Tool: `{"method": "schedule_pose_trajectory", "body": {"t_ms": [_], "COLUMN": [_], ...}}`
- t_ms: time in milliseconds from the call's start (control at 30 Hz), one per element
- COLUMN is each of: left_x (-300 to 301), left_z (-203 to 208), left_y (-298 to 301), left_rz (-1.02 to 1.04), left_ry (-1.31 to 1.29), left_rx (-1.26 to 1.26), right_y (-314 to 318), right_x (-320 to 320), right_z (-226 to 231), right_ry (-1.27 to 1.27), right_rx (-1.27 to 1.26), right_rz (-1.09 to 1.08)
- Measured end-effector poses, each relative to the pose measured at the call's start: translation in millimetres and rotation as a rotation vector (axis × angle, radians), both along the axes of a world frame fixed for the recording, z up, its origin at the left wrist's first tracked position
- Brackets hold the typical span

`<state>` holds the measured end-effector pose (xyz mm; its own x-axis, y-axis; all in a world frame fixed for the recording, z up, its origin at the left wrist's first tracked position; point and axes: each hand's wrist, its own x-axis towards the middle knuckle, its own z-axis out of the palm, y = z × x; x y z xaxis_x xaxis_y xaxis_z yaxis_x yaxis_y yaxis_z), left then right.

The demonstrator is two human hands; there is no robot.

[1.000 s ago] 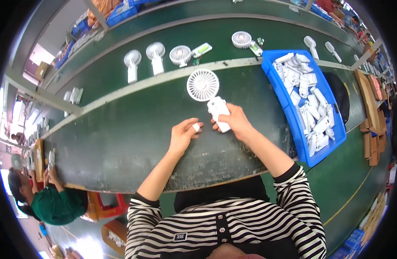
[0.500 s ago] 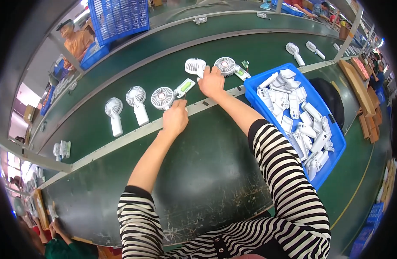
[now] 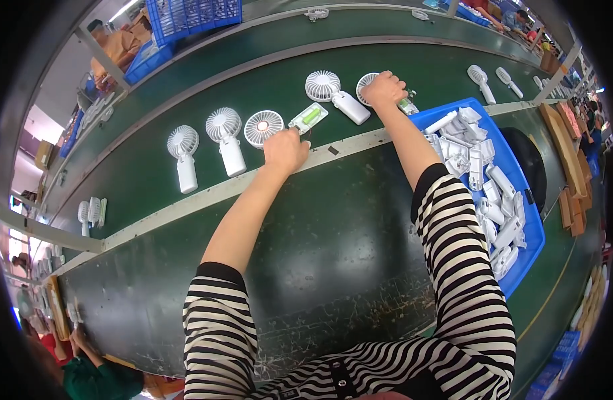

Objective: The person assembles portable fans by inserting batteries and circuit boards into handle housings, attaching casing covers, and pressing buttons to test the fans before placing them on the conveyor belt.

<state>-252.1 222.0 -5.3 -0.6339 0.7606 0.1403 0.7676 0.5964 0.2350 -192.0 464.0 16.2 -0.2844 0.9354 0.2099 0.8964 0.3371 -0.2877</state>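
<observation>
Between the belt and its pale front rail, my left hand is closed beside a white handheld fan with a glowing centre. Just right of that fan lies its opened handle, showing a green battery. The fingers hide what this hand grips. Farther right, my right hand curls over the head of another white handheld fan, whose opened handle is partly covered by the hand. Between the hands lies a closed white fan, its head pointing away. Two closed fans, one of them this fan, lie left of my left hand.
A blue crate of white plastic shells stands at my right, overlapping the rail. The green belt carries more fans at far right and left. A dark worktop lies before me. Other people work around the edges.
My right hand has let go of the closed fan, now lying on the belt, and moved right onto the opened fan. My left hand stays by its fan, whose centre now glows. The view shifted slightly.
</observation>
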Motion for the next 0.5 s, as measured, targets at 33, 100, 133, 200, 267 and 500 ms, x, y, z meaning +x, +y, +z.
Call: {"method": "schedule_pose_trajectory", "body": {"t_ms": [33, 100, 133, 200, 267, 500], "left_x": [0, -2, -3, -8, -6, 21], "left_z": [-1, 0, 4, 2, 10, 58], "left_y": [-1, -6, -8, -12, -22, -89], "left_rz": [-0.003, 0.025, 0.027, -0.024, -0.081, -0.109], "left_ry": [-0.002, -0.013, -0.050, -0.067, -0.090, -0.326], "left_rx": [0.001, 0.221, 0.254, 0.351, 0.504, 0.587], "right_y": [-4, -15, -13, -11, -13, -75], "right_x": [3, 6, 7, 15, 25, 64], "right_z": [1, 1, 1, -1, 5, 36], "right_ry": [-0.019, -0.046, -0.034, -0.041, -0.036, 0.488], "right_rx": [0.084, 0.203, 0.196, 0.228, 0.173, 0.412], "right_rz": [0.058, 0.165, 0.216, 0.271, 0.310, 0.407]}}
